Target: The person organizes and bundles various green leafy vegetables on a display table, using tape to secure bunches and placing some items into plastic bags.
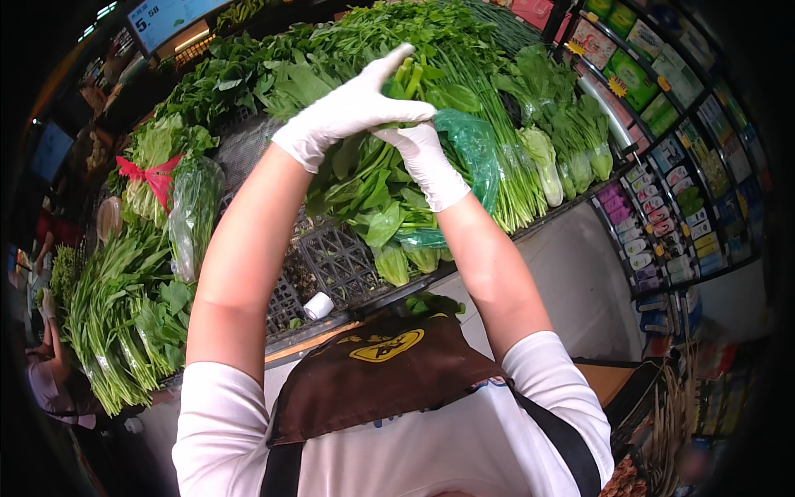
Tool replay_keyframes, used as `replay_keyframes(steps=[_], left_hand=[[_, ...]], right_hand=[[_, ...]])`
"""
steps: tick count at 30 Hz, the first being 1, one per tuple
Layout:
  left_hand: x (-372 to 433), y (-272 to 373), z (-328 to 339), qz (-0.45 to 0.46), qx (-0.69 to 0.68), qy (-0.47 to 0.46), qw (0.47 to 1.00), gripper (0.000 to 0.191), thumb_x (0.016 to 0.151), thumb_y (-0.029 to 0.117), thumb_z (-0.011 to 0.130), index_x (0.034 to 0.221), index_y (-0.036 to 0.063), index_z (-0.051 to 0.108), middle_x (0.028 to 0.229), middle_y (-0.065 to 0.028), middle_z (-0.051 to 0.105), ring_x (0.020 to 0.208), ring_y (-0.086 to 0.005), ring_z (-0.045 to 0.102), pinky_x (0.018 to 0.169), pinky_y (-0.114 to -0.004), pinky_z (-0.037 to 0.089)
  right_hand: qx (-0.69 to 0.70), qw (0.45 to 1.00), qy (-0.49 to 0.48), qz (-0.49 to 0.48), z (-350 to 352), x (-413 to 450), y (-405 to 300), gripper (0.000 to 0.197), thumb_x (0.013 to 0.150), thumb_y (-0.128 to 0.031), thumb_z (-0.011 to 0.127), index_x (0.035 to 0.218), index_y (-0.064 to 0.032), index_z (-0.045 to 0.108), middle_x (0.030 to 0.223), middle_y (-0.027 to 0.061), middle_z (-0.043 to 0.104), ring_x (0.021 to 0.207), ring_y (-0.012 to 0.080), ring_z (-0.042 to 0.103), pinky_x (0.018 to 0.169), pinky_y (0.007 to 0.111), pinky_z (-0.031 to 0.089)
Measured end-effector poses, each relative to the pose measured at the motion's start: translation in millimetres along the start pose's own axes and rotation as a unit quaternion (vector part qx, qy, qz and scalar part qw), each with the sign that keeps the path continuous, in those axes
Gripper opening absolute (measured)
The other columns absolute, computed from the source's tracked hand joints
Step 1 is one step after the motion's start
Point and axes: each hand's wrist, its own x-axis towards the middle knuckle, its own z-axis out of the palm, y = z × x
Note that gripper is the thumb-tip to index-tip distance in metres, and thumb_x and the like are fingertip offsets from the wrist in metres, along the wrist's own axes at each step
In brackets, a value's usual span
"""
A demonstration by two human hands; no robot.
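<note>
My left hand (357, 102), in a white glove, reaches over the vegetable stand with thumb and fingers spread wide. Thick green cut stems (410, 79) show in the gap between them; whether it grips these is unclear. Just below its thumb is my gloved right hand (425, 155), its fingertips mostly hidden by the left hand and greens. Loose leafy greens (379, 177) lie under both wrists. A green plastic bag (475, 152) spreads beside and behind the right hand, partly around the greens.
Long-stemmed greens (112, 310) and lettuce tied with red ribbon (152, 174) are at left. Black plastic crates (338, 258) line the stand, with a small white roll (318, 305) near its front edge. Bagged greens (568, 149) and packed shelves (658, 205) stand right. Another person (56, 366) is far left.
</note>
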Motion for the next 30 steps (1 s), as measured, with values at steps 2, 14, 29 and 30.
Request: replay_keyframes(steps=[2, 14, 29, 30], left_hand=[[-19, -4, -20, -0.070, -0.068, 0.004, 0.995, 0.110, 0.062, 0.033, 0.081, 0.146, 0.0091, 0.013, 0.147, -0.0165, 0.025, 0.136, -0.0234, 0.023, 0.109, -0.035, 0.024], [-102, 46, -28, -0.082, -0.270, 0.111, 0.953, 0.067, 0.094, 0.053, 0.033, 0.132, -0.0015, 0.040, 0.124, -0.0146, 0.053, 0.116, -0.0217, 0.048, 0.105, -0.034, 0.030], [-322, 73, 137, -0.181, -0.177, 0.715, 0.652, 0.029, 0.094, 0.010, 0.047, 0.121, 0.0010, 0.053, 0.093, -0.0071, 0.062, 0.079, -0.0100, 0.058, 0.072, -0.022, 0.049], [-356, 51, 157, -0.212, -0.162, 0.724, 0.636, 0.031, 0.094, 0.010, 0.048, 0.124, 0.0008, 0.051, 0.094, -0.0066, 0.062, 0.079, -0.0101, 0.058, 0.073, -0.022, 0.049]], right_hand=[[-0.058, 0.998, 0.033, -0.010, 13, -4, -16, 0.038, 0.075, -0.005, 0.070, 0.111, -0.0008, 0.056, 0.102, 0.0049, 0.062, 0.089, 0.0128, 0.060, 0.082, 0.027, 0.048], [0.026, 0.991, -0.070, 0.113, 40, -44, -78, 0.024, 0.078, -0.011, 0.071, 0.099, -0.0024, 0.064, 0.090, 0.0014, 0.065, 0.076, 0.0078, 0.058, 0.067, 0.022, 0.046], [-0.274, 0.924, -0.225, -0.140, 30, -180, -89, 0.034, 0.073, -0.009, 0.074, 0.102, -0.0036, 0.057, 0.094, 0.0053, 0.060, 0.085, 0.0152, 0.059, 0.081, 0.032, 0.049], [-0.252, 0.890, -0.252, -0.284, 18, -179, -82, 0.035, 0.074, -0.008, 0.072, 0.103, -0.0023, 0.052, 0.096, 0.0082, 0.058, 0.086, 0.0181, 0.058, 0.086, 0.038, 0.049]])
